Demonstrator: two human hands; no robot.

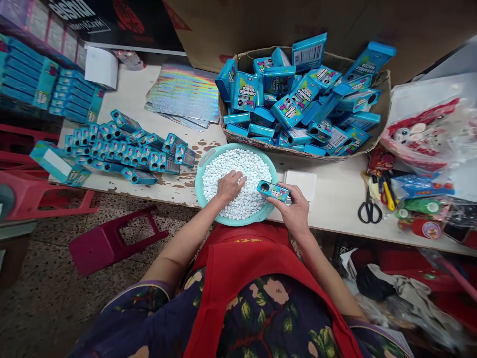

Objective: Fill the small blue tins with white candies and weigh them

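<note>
A round mint-green basin (pixel 200 175) full of small white pellets (pixel 238 211) rests at the table's front edge. My left hand (pixel 230 187) reaches into the pellets, its fingers curled down among them; whatever they grip is hidden. Over the basin's right rim, my right hand (pixel 294 206) holds a small blue box (pixel 273 192) between thumb and fingers, its round dark opening facing left. Behind the basin, a large cardboard carton (pixel 383 107) is heaped with similar blue boxes (pixel 245 92). More blue boxes (pixel 128 154) lie in rows to the left.
Shiny silver sheets (pixel 186 94) lie behind the basin, to the left. A white square tray (pixel 305 184) sits just right of my right hand. Black scissors (pixel 369 211), tape rolls (pixel 431 227) and plastic bags are at the right. Stacked boxes (pixel 26 69) stand far left, above red stools (pixel 89 248).
</note>
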